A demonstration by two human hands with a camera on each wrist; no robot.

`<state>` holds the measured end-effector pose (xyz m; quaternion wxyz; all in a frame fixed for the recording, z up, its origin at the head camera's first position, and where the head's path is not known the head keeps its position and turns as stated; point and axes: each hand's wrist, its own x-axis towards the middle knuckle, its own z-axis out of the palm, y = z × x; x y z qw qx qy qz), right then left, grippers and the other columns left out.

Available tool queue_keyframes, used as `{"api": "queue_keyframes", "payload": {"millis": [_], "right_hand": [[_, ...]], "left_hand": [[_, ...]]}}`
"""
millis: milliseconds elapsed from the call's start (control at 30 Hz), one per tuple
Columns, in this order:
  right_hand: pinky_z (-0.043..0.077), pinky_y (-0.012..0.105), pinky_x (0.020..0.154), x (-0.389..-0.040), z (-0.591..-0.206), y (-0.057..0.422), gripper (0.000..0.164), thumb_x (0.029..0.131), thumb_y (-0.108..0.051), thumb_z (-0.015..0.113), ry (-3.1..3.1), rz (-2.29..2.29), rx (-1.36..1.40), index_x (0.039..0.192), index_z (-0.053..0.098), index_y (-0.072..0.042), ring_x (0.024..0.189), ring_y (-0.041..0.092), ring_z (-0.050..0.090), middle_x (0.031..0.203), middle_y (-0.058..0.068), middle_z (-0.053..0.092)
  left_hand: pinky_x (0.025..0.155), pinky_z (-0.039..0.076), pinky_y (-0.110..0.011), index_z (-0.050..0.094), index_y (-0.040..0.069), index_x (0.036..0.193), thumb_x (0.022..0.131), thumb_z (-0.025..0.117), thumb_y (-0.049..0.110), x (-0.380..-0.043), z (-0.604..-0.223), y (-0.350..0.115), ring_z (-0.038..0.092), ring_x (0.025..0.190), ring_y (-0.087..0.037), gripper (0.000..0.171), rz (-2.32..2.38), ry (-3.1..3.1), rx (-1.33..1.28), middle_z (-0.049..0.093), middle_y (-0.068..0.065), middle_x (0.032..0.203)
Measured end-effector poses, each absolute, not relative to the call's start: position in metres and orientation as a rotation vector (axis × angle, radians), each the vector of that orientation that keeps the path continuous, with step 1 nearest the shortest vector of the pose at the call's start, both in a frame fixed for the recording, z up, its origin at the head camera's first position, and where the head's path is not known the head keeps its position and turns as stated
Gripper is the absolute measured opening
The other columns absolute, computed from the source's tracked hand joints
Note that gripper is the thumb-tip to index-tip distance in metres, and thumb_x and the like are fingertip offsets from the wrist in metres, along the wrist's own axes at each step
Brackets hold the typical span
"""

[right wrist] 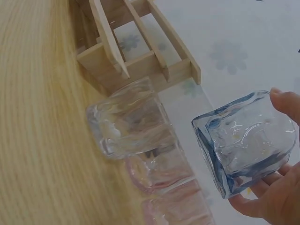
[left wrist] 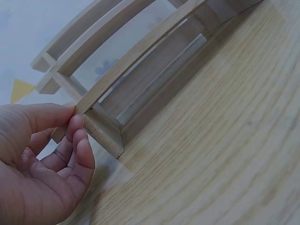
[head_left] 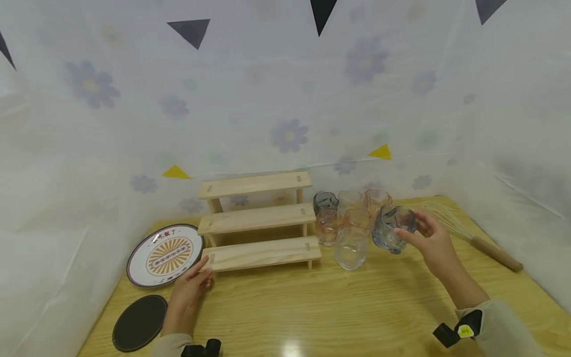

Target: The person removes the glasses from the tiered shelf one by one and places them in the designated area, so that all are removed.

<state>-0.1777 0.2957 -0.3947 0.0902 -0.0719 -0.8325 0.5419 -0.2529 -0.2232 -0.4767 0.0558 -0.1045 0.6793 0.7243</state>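
My right hand grips a blue-tinted glass by its sides, raised beside the group of glasses. In the right wrist view this glass has a squarish, thick base and a wavy body, with nothing visible inside. A clear glass stands at the front of the group, just left of it. My left hand is at the left end of a three-step wooden shelf. In the left wrist view, thumb and fingers of that hand pinch the corner of the lowest board.
Behind the clear glass stand pink glasses and a dark grey glass. A whisk with a wooden handle lies at the right. On the left are a patterned plate and a black round disc. White sheeting encloses the table.
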Motion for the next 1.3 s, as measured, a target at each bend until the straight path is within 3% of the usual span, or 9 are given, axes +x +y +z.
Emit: {"api": "queue_keyframes", "payload": {"millis": [267, 400, 500, 700, 967, 1167, 1300], "right_hand": [[0.027, 0.063, 0.102, -0.173, -0.43, 0.301, 0.091, 0.089, -0.033, 0.067, -2.496, 1.625, -0.304, 0.149, 0.009, 0.002, 0.136, 0.048, 0.016, 0.151, 0.029, 0.015], [0.037, 0.049, 0.099, -0.176, -0.446, 0.3, 0.087, 0.089, -0.034, 0.066, -2.498, 1.595, -0.333, 0.145, 0.012, 0.005, 0.132, 0.042, 0.026, 0.145, 0.026, 0.026], [0.038, 0.044, 0.095, -0.179, -0.455, 0.297, 0.086, 0.089, -0.035, 0.066, -2.485, 1.587, -0.355, 0.143, 0.014, 0.006, 0.128, 0.038, 0.03, 0.141, 0.024, 0.029], [0.033, 0.053, 0.099, -0.185, -0.463, 0.291, 0.09, 0.088, -0.035, 0.068, -2.467, 1.612, -0.379, 0.144, 0.012, 0.007, 0.13, 0.043, 0.026, 0.143, 0.028, 0.024], [0.031, 0.055, 0.1, -0.187, -0.467, 0.29, 0.089, 0.087, -0.033, 0.069, -2.456, 1.615, -0.344, 0.143, 0.013, 0.008, 0.128, 0.042, 0.027, 0.141, 0.028, 0.026], [0.029, 0.056, 0.103, -0.187, -0.468, 0.29, 0.092, 0.087, -0.035, 0.069, -2.459, 1.653, -0.358, 0.145, 0.01, 0.006, 0.131, 0.043, 0.024, 0.144, 0.028, 0.023], [0.028, 0.057, 0.104, -0.188, -0.466, 0.289, 0.094, 0.087, -0.036, 0.069, -2.463, 1.664, -0.375, 0.145, 0.008, 0.006, 0.132, 0.043, 0.022, 0.145, 0.029, 0.021]], "left_hand": [[0.064, 0.05, -0.017, 0.041, 0.002, 0.14, 0.092, 0.06, 0.004, -0.252, -0.476, -0.219, 0.057, 0.066, -0.004, 0.052, 2.223, 2.048, -0.324, 0.06, 0.006, 0.075], [0.064, 0.05, -0.017, 0.042, 0.001, 0.139, 0.092, 0.06, 0.005, -0.252, -0.477, -0.218, 0.057, 0.067, -0.005, 0.051, 2.23, 2.04, -0.319, 0.06, 0.006, 0.075], [0.064, 0.05, -0.017, 0.041, 0.002, 0.14, 0.092, 0.06, 0.005, -0.252, -0.477, -0.218, 0.057, 0.067, -0.005, 0.051, 2.228, 2.038, -0.315, 0.06, 0.006, 0.075], [0.064, 0.05, -0.017, 0.041, 0.002, 0.14, 0.092, 0.06, 0.005, -0.252, -0.477, -0.217, 0.057, 0.066, -0.004, 0.052, 2.224, 2.045, -0.324, 0.061, 0.007, 0.074], [0.063, 0.05, -0.016, 0.041, 0.001, 0.139, 0.092, 0.06, 0.001, -0.252, -0.478, -0.214, 0.058, 0.066, -0.005, 0.051, 2.259, 2.014, -0.319, 0.062, 0.007, 0.074], [0.062, 0.049, -0.017, 0.052, 0.012, 0.134, 0.091, 0.061, 0.004, -0.254, -0.479, -0.216, 0.057, 0.066, -0.005, 0.044, 2.248, 2.031, -0.338, 0.06, 0.007, 0.072], [0.062, 0.049, -0.017, 0.049, 0.009, 0.136, 0.092, 0.061, 0.005, -0.254, -0.479, -0.216, 0.056, 0.065, -0.004, 0.046, 2.239, 2.036, -0.344, 0.06, 0.007, 0.072]]}}
